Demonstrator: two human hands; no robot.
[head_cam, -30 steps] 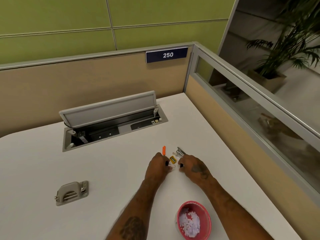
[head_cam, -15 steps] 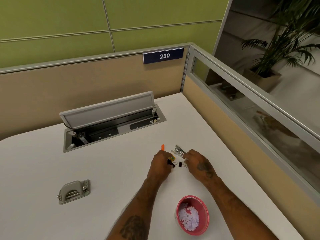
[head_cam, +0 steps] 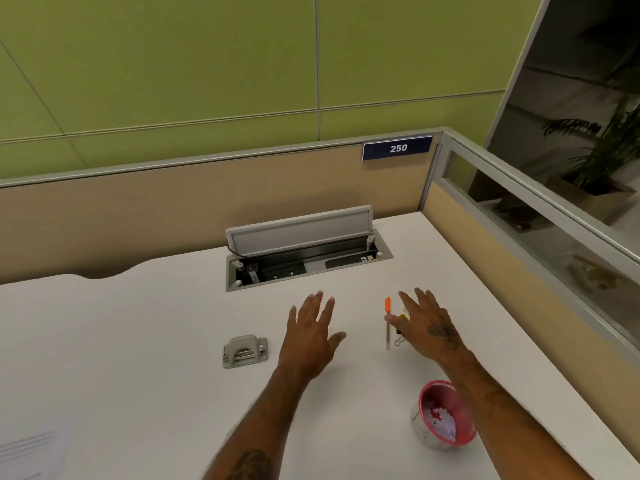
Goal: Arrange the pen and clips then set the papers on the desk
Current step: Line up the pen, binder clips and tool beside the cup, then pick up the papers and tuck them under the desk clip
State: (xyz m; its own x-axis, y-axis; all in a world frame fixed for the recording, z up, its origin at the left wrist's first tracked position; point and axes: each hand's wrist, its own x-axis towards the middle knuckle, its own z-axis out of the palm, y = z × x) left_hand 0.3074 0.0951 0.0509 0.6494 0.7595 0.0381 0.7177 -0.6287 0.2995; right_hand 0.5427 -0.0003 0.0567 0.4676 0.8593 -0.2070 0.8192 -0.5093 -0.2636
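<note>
Both hands are spread wide and hold nothing. The left hand is in the middle of the frame over the white desk. The right hand is to its right, partly covering the clips. The pen lies flat between the hands, just left of the clips. A red bowl sits at the lower right.
</note>
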